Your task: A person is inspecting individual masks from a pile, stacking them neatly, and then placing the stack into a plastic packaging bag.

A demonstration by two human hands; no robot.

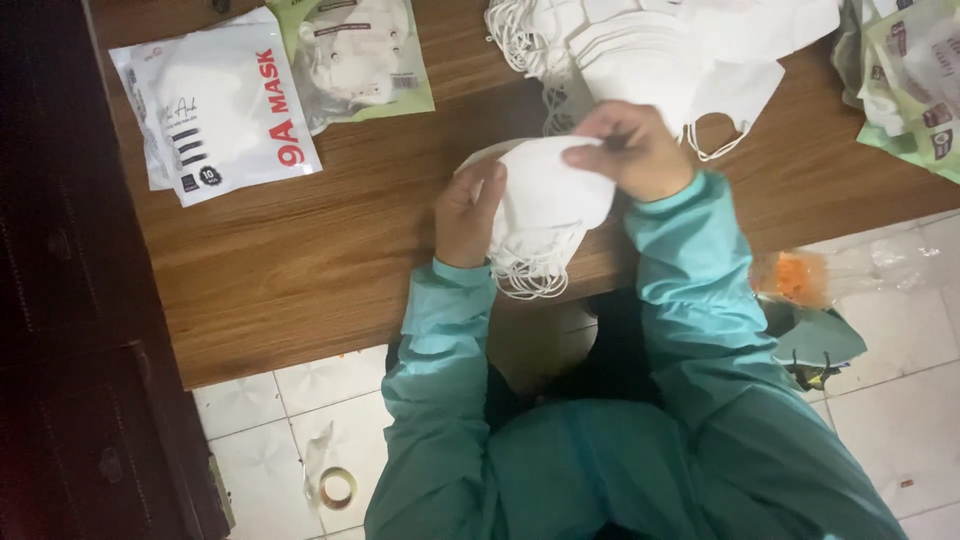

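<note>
Wooden table (pixel 300 260) – white tiled floor (pixel 290 440), dark cabinet (pixel 70 350).

— What do you have on?

— You wear a teal long-sleeved top of smooth, slightly shiny cloth. It covers your chest and both arms.

— And near the grip?

— Each sleeve ends in a gathered cuff just behind your hand, snug at the wrist. Your left hand (pixel 468 212) and right hand (pixel 632 150) are bare: no gloves, rings or watch show. The cloth creases in soft folds along both forearms.
</note>
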